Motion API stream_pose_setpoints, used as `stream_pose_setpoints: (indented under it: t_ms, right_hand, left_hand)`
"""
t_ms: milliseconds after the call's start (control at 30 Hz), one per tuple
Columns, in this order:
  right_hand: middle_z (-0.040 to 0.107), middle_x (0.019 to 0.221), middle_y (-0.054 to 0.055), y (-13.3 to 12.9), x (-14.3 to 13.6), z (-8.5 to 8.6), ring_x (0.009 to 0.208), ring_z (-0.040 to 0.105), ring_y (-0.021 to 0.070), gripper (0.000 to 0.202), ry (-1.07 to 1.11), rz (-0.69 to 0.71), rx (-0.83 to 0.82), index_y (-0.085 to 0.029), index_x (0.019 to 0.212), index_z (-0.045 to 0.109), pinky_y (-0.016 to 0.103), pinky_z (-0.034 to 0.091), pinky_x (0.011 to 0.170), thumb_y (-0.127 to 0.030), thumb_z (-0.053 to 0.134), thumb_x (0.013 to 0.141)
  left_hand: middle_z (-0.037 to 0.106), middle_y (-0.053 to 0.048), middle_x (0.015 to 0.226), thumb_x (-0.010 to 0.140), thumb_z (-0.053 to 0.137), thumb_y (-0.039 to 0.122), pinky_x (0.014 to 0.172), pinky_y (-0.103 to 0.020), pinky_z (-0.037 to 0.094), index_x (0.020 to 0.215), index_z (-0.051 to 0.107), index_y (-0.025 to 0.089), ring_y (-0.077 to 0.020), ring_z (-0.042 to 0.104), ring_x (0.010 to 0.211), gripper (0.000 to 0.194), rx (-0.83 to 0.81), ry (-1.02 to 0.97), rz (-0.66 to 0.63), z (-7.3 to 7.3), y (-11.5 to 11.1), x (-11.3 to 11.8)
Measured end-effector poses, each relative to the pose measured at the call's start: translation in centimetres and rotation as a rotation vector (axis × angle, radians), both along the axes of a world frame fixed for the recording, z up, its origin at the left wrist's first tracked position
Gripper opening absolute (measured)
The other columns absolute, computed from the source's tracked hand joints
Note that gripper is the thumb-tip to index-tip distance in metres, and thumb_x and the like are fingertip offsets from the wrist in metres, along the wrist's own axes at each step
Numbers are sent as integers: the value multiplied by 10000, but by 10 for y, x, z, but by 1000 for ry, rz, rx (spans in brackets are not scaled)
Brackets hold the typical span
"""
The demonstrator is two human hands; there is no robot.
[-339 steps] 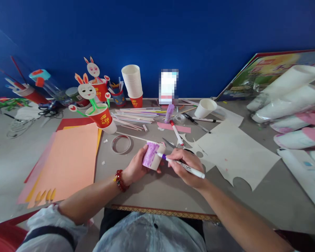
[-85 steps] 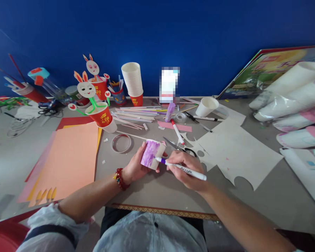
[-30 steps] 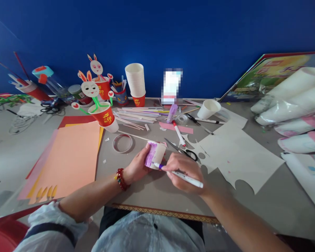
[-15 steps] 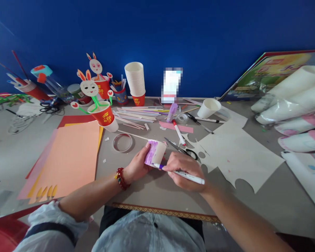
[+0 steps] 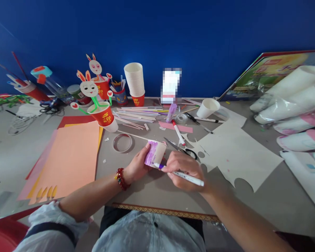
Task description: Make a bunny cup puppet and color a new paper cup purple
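Note:
My left hand grips a small white paper piece by its left side, thumb on top; whether it is flat or curved like a cup wall I cannot tell. Purple strokes cover its left part, and the right part is white. My right hand is closed around a white marker with a purple front end. The marker's tip touches the paper's lower edge. Just beyond my right hand lie black-handled scissors and a red-capped marker. A roll of tape lies beyond my left hand.
Coloured paper sheets lie left, cut white card right. Rabbit figures stand in red paper cups near stacked cups, paper sticks and a white cup. A bright phone screen stands against the blue wall.
The marker's tip has shifted very slightly along the paper's lower edge. Both hands keep their grips, and the view has moved a little.

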State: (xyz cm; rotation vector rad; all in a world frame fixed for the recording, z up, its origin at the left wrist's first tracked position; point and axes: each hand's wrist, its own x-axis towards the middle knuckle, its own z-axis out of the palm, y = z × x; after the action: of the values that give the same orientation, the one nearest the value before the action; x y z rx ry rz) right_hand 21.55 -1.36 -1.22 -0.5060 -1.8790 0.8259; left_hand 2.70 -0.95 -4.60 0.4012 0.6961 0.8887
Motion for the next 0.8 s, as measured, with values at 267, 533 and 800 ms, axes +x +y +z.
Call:
stream_pose_setpoints:
  t_ms: [267,533,800]
  right_hand:
    - [686,718,20,0,1,0,676,621,172,196,-7,2,-16,-229,920,703,340,519,640,-84,582,868]
    - [712,730,30,-1,0,2,663,615,171,229,-1,0,-8,-214,925,705,334,507,640,-46,574,840]
    - [706,766,49,3,6,-4,689,603,178,225,-8,-18,-8,-193,967,712,347,484,671,-55,576,852]
  left_hand:
    - [742,-128,991,911,612,547,670,-302,540,1304,643,114,-222,695,791,586,37,9,5,1,-1,1]
    - [751,-129,982,884,634,572,693,-322,533,1303,645,120,-235,696,793,616,60,30,-5,2,-2,2]
    - [729,-123,1043,872,649,576,643,-309,552,1301,640,119,-213,684,783,627,59,79,13,3,-2,2]
